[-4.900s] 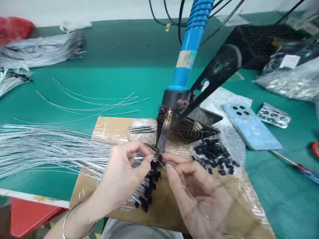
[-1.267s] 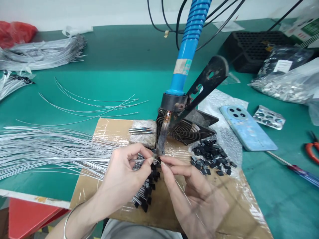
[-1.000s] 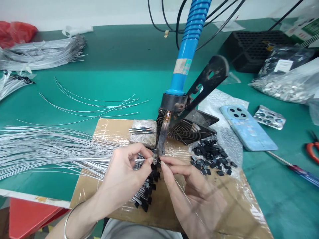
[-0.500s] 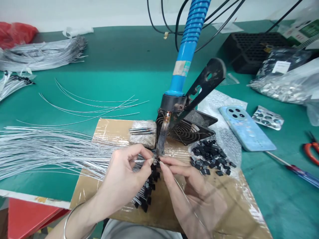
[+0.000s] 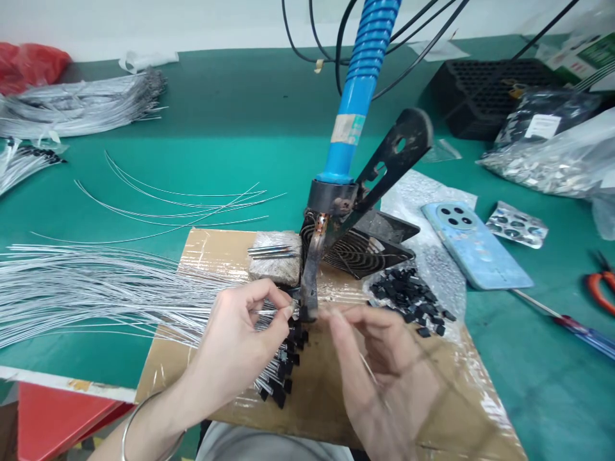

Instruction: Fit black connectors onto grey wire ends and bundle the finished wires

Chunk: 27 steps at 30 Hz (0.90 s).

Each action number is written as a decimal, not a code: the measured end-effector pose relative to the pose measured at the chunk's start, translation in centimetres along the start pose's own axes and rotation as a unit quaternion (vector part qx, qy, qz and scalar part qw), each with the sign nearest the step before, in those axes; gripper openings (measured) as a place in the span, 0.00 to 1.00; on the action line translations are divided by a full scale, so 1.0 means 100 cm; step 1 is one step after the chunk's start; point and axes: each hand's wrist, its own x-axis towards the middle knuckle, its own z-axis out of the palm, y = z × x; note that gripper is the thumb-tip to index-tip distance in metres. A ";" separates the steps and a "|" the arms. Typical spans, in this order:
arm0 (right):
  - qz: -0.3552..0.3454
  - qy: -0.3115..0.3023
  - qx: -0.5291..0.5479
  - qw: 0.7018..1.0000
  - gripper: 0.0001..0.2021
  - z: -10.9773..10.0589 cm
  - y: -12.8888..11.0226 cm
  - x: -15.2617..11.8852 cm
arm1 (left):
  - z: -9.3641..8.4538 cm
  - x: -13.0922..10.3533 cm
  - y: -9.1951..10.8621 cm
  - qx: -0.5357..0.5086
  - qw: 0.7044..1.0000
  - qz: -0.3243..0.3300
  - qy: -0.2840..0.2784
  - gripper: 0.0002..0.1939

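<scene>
My left hand (image 5: 254,339) pinches thin grey wire between thumb and forefinger, just left of the dark tip of a blue-handled soldering iron (image 5: 312,275). A small dark piece at the wire's end is partly hidden by the fingertips and the iron. Right of the tip, my right hand (image 5: 379,358) is closed in a pinch, slightly blurred, with a thin silvery wire (image 5: 368,368) running through its palm. Beneath my left hand lie wires with black square ends (image 5: 278,378). A bundle of grey wires (image 5: 110,294) stretches out to the left.
A cardboard sheet (image 5: 327,397) covers the near bench. Loose black caps (image 5: 408,291) lie beside a black fan (image 5: 360,250). A small block (image 5: 276,272) bears several short rods. To the right are a blue phone (image 5: 473,246), a screwdriver (image 5: 583,336) and orange-handled pliers (image 5: 598,291).
My right hand has moved right, away from the iron's tip and my left fingertips. My left hand has stayed nearly in place, still pinching the wire.
</scene>
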 end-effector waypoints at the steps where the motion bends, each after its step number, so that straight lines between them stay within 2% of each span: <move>1: 0.033 0.020 0.006 0.999 0.07 -0.003 0.002 0.002 | -0.001 -0.001 -0.001 0.007 1.000 -0.004 -0.002 0.06; 3: 0.092 0.031 0.076 0.992 0.14 -0.010 0.008 0.006 | -0.003 -0.003 -0.004 0.021 1.000 -0.008 -0.004 0.07; 6: 0.142 -0.043 0.234 0.961 0.25 -0.020 0.015 0.011 | -0.006 -0.007 -0.008 0.043 0.999 -0.006 -0.001 0.08; 8: 0.157 -0.072 0.263 0.949 0.30 -0.023 0.017 0.011 | -0.008 -0.009 -0.011 0.059 0.998 -0.003 -0.002 0.09; 11: 0.125 -0.083 0.168 0.974 0.30 -0.021 0.017 0.005 | -0.009 -0.013 -0.014 0.088 0.996 -0.002 -0.011 0.10; 13: 0.074 -0.105 0.074 0.989 0.23 -0.016 0.015 0.000 | -0.010 -0.015 -0.016 0.109 0.994 0.000 -0.018 0.11; 15: 0.028 -0.136 0.016 0.990 0.16 -0.011 0.012 -0.003 | -0.010 -0.017 -0.016 0.126 0.992 0.005 -0.024 0.11; 17: -0.005 -0.147 0.006 0.989 0.11 -0.005 0.009 -0.005 | -0.010 -0.020 -0.016 0.139 0.990 0.009 -0.035 0.11; 20: -0.027 -0.130 0.015 0.991 0.10 0.000 0.006 -0.005 | -0.009 -0.023 -0.016 0.147 0.988 0.020 -0.047 0.11; 27: -0.022 -0.137 0.014 0.990 0.11 0.001 0.005 -0.007 | -0.010 -0.024 -0.019 0.167 0.982 0.069 -0.047 0.10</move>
